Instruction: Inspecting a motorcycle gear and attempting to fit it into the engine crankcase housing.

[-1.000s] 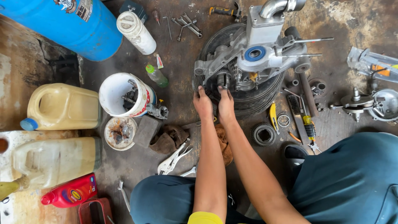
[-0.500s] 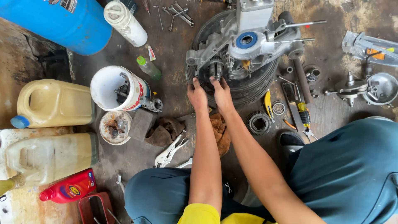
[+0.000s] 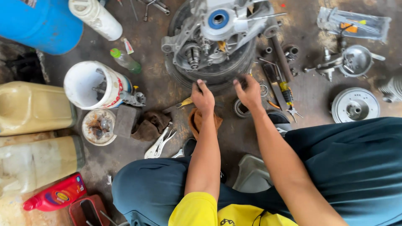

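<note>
Down at the fingertips, the left hand [image 3: 203,97] curls its fingers loosely downward at the near edge of the tyre [image 3: 211,75], touching or almost touching the rubber; whether it pinches anything cannot be told. Beside it the right hand [image 3: 248,93] also bends its fingers toward the tyre's rim, nothing clearly held. On top of the tyre sits the engine case [image 3: 217,31], grey metal with a blue ring in its middle and a small gear shaft showing at its left. Under the left wrist lies a brown rag [image 3: 197,121], and just by the right wrist a round toothed gear [image 3: 239,108] rests on the floor. Right of that hand lie a yellow-handled screwdriver [image 3: 284,90] and a dark bar. Farther left stand a white bucket [image 3: 90,86] holding parts, a small dish [image 3: 98,127], locking pliers [image 3: 159,142], two yellowish jugs and a red bottle [image 3: 54,196]. A round metal drum [image 3: 355,104] lies far right.
</note>
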